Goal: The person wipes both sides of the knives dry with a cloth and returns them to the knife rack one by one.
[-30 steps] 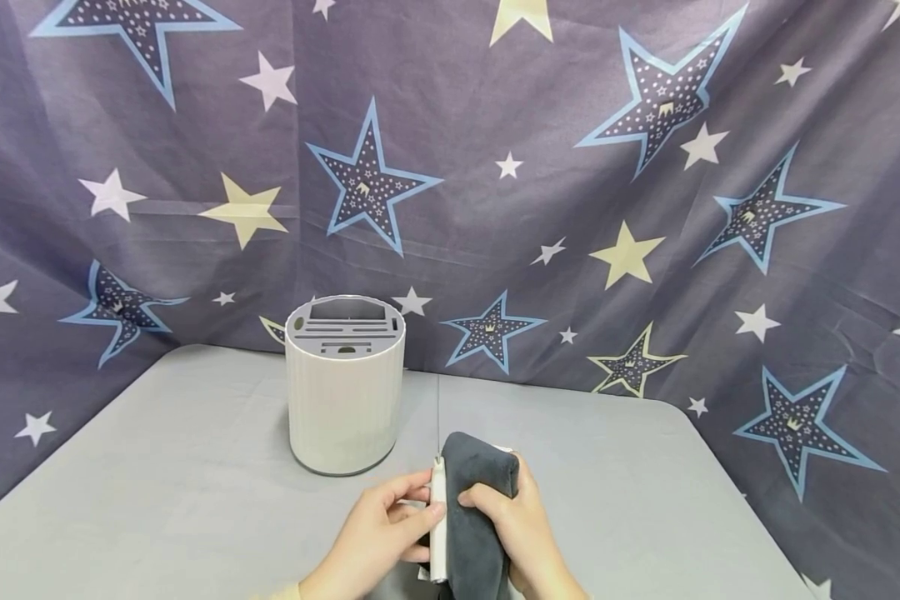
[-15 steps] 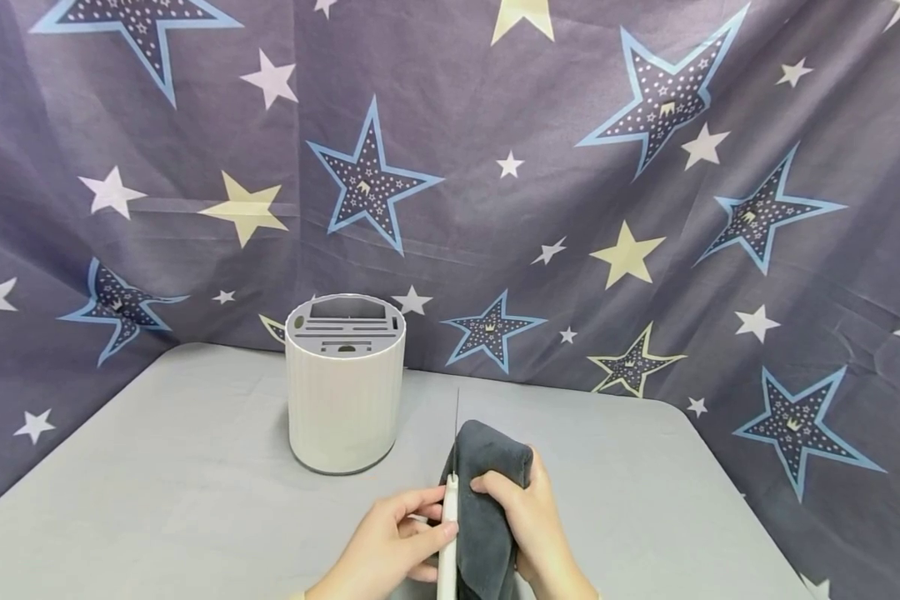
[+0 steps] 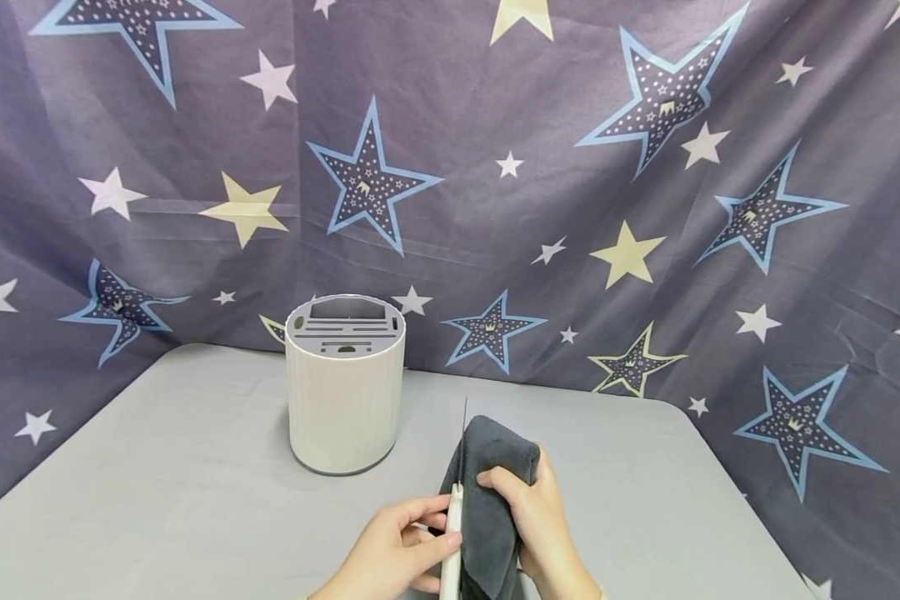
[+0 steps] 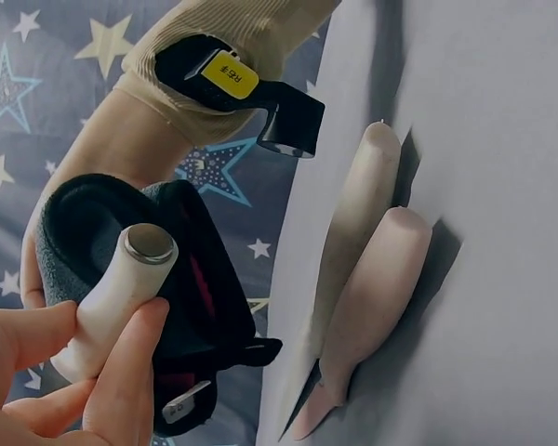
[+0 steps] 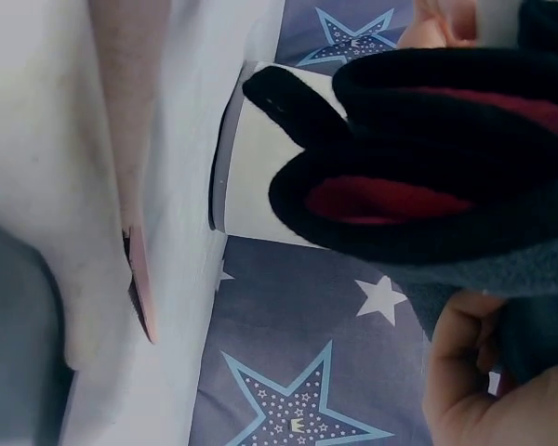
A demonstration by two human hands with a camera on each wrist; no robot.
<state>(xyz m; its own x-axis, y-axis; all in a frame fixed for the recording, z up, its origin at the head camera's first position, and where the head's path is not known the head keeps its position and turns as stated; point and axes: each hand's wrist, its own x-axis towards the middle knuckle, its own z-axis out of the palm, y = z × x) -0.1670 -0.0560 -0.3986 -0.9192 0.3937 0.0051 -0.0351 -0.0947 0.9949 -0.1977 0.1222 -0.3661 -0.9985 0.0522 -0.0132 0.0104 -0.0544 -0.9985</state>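
Observation:
My left hand (image 3: 405, 546) pinches the white handle of a knife (image 3: 453, 533) between thumb and fingertips. Its thin blade points away from me and shows edge-on, along the left side of a dark grey folded cloth (image 3: 487, 508). The cloth is gripped in my right hand (image 3: 536, 521), with the thumb on top of it. In the right wrist view, the cloth (image 5: 381, 246) shows black edging and a red inside. The handle's round metal end cap (image 4: 151, 243) faces the left wrist camera.
A white ribbed cylindrical knife block (image 3: 345, 408) with a slotted grey top stands on the grey table (image 3: 157, 467), left of my hands. Two long-handled tools lie on the table near me, one white (image 4: 363, 200), one pinkish (image 4: 377, 279). A starry curtain (image 3: 450, 208) hangs behind.
Both hands have shifted slightly right and toward me with the knife and cloth. The blade now lies against the cloth's left side, where it earlier stood apart. The knife block has stayed put.

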